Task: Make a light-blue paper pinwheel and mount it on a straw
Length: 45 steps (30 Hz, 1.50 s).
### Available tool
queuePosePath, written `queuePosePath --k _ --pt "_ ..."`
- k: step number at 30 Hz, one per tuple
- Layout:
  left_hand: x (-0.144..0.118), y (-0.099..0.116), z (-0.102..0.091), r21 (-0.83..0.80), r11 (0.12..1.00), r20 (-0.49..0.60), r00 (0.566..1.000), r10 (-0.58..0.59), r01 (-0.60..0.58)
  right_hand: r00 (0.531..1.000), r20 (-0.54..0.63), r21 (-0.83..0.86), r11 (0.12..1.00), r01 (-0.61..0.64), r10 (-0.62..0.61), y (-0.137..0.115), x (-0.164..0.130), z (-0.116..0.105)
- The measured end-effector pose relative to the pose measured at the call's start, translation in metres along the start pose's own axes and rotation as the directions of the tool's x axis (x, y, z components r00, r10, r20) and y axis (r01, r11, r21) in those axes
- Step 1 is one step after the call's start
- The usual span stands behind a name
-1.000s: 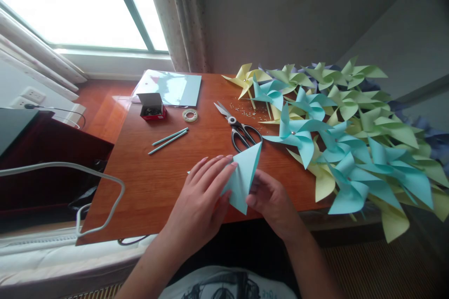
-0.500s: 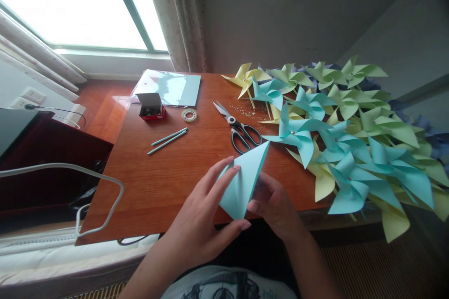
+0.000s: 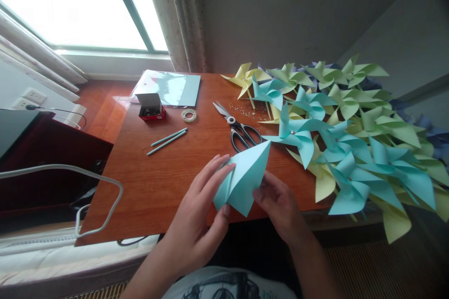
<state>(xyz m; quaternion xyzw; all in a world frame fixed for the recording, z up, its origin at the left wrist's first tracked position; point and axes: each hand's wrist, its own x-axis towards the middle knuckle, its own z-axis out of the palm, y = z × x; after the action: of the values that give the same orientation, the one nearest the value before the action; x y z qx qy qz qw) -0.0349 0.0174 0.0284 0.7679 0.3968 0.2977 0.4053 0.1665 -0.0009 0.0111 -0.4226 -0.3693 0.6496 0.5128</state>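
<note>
Blue folded paper [image 3: 243, 178] pinched between left hand [image 3: 198, 217] and right hand [image 3: 280, 205], both closed on it; keep edges aligned, crease firmly.

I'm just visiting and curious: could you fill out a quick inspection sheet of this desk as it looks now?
Surface: wooden table, reddish brown.
Job's things: folded light blue paper, held above the near table edge.
Clutter: scissors, two pencils, tape roll, small red box, plastic folder, pile of paper pinwheels.
Hands: left hand and right hand both grip the paper.
Cables: white cable looping at left.
Surroundings: window, curtain.
</note>
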Motion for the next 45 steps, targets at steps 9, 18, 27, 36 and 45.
queuePosePath --k 9,18,27,36,45 --pt "0.008 0.009 -0.015 -0.079 0.996 -0.394 0.916 -0.074 0.047 0.991 -0.113 -0.451 0.893 0.013 -0.071 -0.021 -0.009 -0.011" --pt "0.013 -0.003 -0.025 -0.615 0.726 -0.373 0.697 -0.613 0.309 0.962 -0.274 -0.226 0.972 -0.067 0.002 -0.024 -0.005 -0.013" --pt "0.011 -0.021 -0.025 -0.781 0.519 -0.141 0.712 -0.688 0.346 0.964 -0.245 -0.110 0.985 -0.129 0.099 -0.019 0.005 -0.016" --pt "0.008 -0.031 -0.023 -0.708 0.619 -0.252 0.696 -0.673 0.342 0.959 -0.278 -0.171 0.979 -0.109 0.058 -0.008 0.012 -0.023" --pt "0.001 -0.037 -0.031 -0.686 0.610 -0.126 0.761 -0.636 0.396 0.945 -0.319 -0.072 0.992 -0.107 0.078 -0.007 0.014 -0.024"
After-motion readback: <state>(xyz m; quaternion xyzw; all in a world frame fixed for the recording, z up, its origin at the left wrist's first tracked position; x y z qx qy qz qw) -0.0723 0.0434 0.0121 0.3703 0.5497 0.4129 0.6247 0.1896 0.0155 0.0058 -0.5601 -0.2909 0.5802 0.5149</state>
